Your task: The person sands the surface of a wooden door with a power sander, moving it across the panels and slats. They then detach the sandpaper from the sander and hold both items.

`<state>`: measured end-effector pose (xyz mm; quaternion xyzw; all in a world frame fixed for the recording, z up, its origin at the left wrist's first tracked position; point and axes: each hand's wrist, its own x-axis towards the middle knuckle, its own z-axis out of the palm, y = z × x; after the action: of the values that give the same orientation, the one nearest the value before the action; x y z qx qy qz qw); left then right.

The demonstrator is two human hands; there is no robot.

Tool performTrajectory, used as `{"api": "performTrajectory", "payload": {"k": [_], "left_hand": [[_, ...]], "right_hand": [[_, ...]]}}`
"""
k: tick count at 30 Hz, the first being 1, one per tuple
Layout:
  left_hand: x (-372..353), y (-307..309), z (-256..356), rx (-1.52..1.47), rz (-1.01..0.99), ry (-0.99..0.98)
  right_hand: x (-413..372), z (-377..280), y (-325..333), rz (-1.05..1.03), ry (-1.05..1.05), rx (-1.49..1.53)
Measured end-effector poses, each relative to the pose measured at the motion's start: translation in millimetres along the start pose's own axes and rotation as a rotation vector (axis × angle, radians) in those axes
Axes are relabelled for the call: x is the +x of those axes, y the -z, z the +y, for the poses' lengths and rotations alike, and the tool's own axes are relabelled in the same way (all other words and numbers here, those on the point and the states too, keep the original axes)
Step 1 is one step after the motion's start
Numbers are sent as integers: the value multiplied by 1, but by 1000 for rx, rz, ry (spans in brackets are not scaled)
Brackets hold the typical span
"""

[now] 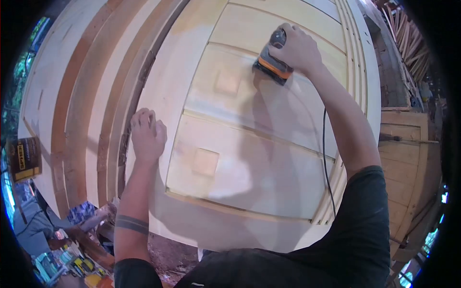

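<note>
My right hand (300, 49) is wrapped round an orange and black power sander (274, 66), whose base rests on the upper part of a pale wooden panelled door (283, 168). A black cord (325, 158) runs down the door beside my right arm. On the door's left edge lies my left hand (148, 136), its fingers bent over the rim and no tool visible in it; the fingertips are partly hidden. Two small raised squares, an upper one (227, 82) and a lower one (206, 162), stand out on the door's panels.
More wooden doors or boards (72, 110) are lined up at the left. A dark box (24, 158) is at the far left, above assorted items on the ground. Thin wood strips (408, 38) lie at the upper right, with another panelled piece (401, 168) below.
</note>
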<state>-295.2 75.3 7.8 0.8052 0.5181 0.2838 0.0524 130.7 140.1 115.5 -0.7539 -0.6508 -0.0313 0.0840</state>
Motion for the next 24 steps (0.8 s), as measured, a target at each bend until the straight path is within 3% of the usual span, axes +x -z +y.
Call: {"api": "performTrajectory", "payload": {"k": [19, 22, 24], "left_hand": [[2, 0, -2, -31, 11, 43], [2, 0, -2, -46, 21, 47], [1, -1, -4, -49, 31, 51]], "right_hand": [[50, -109, -4, 36, 257, 180], [57, -123, 0, -83, 271, 115], [55, -122, -2, -56, 312, 97]]}}
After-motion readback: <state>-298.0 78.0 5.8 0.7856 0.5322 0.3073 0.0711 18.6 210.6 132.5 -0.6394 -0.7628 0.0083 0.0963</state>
